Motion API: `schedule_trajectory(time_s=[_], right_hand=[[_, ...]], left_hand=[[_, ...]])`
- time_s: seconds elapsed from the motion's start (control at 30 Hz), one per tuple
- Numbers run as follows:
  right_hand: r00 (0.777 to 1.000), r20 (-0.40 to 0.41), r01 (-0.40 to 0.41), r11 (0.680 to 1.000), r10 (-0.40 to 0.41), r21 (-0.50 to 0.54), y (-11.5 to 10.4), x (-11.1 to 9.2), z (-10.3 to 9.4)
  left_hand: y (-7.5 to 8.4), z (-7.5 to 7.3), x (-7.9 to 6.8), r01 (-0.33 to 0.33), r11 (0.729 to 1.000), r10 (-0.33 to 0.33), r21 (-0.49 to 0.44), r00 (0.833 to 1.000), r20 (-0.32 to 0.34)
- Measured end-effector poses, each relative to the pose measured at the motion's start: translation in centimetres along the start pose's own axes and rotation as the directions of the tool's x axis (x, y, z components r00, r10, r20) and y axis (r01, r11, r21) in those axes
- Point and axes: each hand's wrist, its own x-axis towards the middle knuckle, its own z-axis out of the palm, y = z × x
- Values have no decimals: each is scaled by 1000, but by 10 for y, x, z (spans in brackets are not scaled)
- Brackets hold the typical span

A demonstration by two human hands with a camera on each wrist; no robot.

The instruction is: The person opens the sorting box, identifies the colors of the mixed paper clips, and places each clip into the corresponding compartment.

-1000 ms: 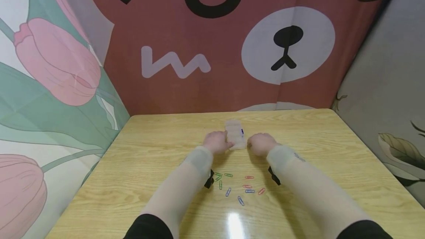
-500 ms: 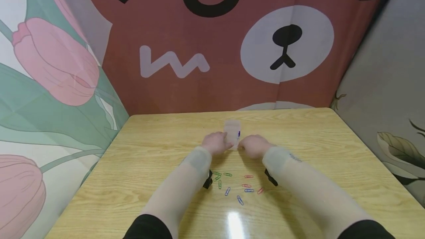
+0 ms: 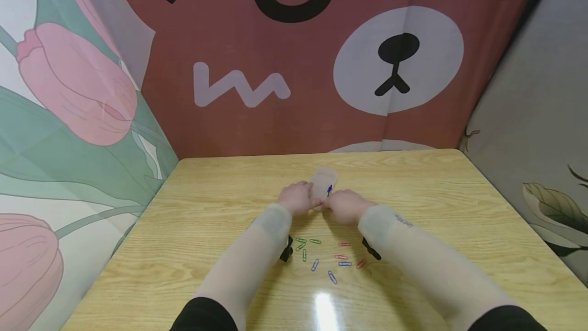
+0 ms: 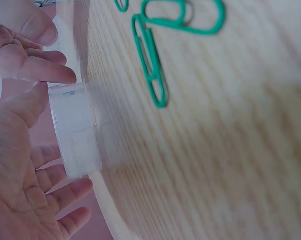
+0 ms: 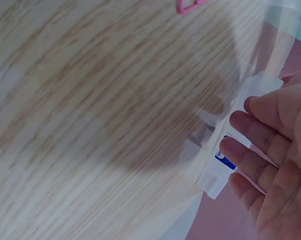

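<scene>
Over the last 1 second, the right hand has moved in against the near right corner of a clear plastic box, which has turned slightly; the job now seems to be 2-handed. The left hand holds the box between thumb and fingers; whether the right fingers pinch or only touch is unclear. The desk's back edge lies just beyond, with space sideways; 10 paper clips lie nearer the viewer.
</scene>
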Motion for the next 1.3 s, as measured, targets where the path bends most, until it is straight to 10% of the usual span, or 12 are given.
schedule_trajectory(time_s=[0.73,1.3], right_hand=[[977,-178,-101,990,117,98,35,-8,-13],[995,-98,0,1000,2,19,45,-12,9]], left_hand=[[-12,-4,1,-52,998,54,-31,995,84],[-26,-3,2,-192,981,192,-13,974,117]])
